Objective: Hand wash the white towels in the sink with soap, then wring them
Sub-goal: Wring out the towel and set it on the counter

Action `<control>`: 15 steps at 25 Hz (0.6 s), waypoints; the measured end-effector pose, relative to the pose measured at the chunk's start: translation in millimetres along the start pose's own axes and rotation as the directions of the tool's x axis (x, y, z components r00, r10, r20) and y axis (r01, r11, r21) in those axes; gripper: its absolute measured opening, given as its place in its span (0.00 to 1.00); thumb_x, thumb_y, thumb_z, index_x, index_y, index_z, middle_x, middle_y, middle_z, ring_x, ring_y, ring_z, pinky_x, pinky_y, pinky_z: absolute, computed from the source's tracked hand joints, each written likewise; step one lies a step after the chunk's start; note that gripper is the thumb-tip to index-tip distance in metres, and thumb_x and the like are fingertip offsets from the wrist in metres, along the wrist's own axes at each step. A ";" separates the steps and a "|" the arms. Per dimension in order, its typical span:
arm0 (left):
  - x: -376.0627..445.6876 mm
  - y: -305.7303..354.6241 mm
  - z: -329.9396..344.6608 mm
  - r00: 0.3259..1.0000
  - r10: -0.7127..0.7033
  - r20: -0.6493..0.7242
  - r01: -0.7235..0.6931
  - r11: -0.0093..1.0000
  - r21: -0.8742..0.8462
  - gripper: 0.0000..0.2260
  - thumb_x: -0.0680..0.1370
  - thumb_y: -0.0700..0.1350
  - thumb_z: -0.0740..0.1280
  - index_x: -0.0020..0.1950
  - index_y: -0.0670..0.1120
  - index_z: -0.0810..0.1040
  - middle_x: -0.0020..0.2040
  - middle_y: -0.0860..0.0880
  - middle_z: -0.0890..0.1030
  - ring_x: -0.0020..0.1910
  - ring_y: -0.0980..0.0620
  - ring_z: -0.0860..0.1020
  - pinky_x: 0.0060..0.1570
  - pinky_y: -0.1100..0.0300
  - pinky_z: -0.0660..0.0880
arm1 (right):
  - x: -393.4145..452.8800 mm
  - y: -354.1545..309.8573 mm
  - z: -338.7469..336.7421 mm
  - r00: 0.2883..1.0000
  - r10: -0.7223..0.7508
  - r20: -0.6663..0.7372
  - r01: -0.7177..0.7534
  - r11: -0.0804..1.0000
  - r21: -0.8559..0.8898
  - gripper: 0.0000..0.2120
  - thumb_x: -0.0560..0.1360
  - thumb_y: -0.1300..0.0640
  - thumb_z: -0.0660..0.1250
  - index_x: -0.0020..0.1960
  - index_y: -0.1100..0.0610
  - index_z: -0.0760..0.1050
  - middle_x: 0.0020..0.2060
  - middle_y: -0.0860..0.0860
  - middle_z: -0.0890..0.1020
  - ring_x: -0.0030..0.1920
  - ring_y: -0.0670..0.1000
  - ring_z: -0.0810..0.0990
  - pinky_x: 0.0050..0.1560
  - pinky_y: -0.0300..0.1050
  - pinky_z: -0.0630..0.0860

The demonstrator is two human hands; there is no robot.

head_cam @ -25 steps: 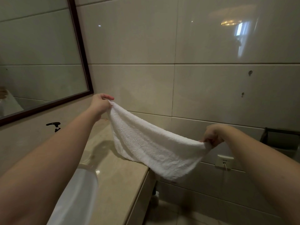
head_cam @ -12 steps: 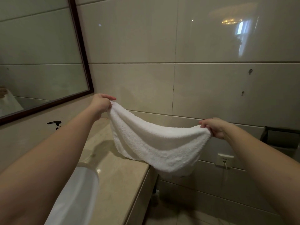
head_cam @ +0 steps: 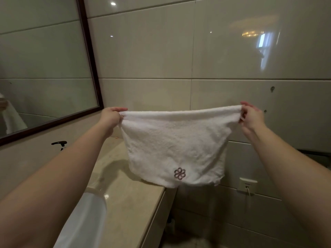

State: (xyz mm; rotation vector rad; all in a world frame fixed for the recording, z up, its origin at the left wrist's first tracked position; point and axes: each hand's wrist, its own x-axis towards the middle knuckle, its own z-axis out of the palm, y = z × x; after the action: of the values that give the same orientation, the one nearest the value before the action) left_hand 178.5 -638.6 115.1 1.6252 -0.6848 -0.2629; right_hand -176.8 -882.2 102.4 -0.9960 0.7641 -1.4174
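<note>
So the white towel point(head_cam: 176, 145) hangs spread flat in the air above the far end of the counter point(head_cam: 129, 199), right of the sink point(head_cam: 84, 217), with the left hand point(head_cam: 110, 119) pinching its top-left corner and the right hand point(head_cam: 251, 117) pinching its top-right corner, probably to open it out and check it. Its long axis runs left to right along the taut top edge, level with the wall tiles, while the flower emblem point(head_cam: 179, 173) sits low near the hanging bottom hem, facing us.
</note>
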 end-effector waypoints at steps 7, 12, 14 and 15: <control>-4.1 13.6 6.6 1.000 0.022 -0.020 -0.022 1.000 -0.016 0.22 0.75 0.25 0.58 0.62 0.40 0.82 0.54 0.42 0.79 0.41 0.54 0.75 0.33 0.70 0.72 | 12.2 -26.7 2.5 0.977 -0.110 0.180 0.145 0.971 -0.190 0.13 0.77 0.73 0.60 0.52 0.61 0.80 0.37 0.54 0.76 0.36 0.48 0.72 0.38 0.36 0.72; -2.4 13.4 0.3 0.981 0.190 0.044 -0.195 0.943 0.268 0.13 0.74 0.36 0.76 0.58 0.41 0.84 0.48 0.44 0.80 0.43 0.52 0.76 0.42 0.63 0.71 | 23.6 -32.1 -6.4 0.931 -0.198 0.306 0.344 0.751 -0.563 0.13 0.77 0.69 0.67 0.60 0.61 0.80 0.44 0.56 0.80 0.42 0.50 0.75 0.44 0.34 0.72; -0.5 13.6 0.6 0.955 0.295 0.008 -0.264 0.841 0.472 0.09 0.74 0.40 0.76 0.54 0.41 0.86 0.45 0.45 0.81 0.44 0.50 0.76 0.45 0.60 0.69 | 28.1 -37.8 -7.4 0.908 -0.230 0.351 0.415 0.606 -0.678 0.10 0.78 0.67 0.67 0.57 0.60 0.82 0.42 0.57 0.79 0.36 0.50 0.72 0.34 0.32 0.68; 1.2 13.4 1.2 0.946 0.322 -0.013 -0.271 0.816 0.511 0.08 0.74 0.42 0.76 0.52 0.42 0.87 0.45 0.45 0.81 0.45 0.50 0.76 0.45 0.60 0.68 | 30.2 -40.3 -7.5 0.895 -0.247 0.372 0.446 0.525 -0.725 0.09 0.79 0.67 0.66 0.56 0.62 0.82 0.41 0.57 0.79 0.35 0.50 0.71 0.33 0.35 0.68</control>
State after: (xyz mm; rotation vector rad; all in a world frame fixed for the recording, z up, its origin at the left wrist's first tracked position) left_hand 175.0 -640.8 128.0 1.9758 -0.9749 0.2523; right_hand -199.5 -908.8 139.5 -2.0974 1.1072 -1.2359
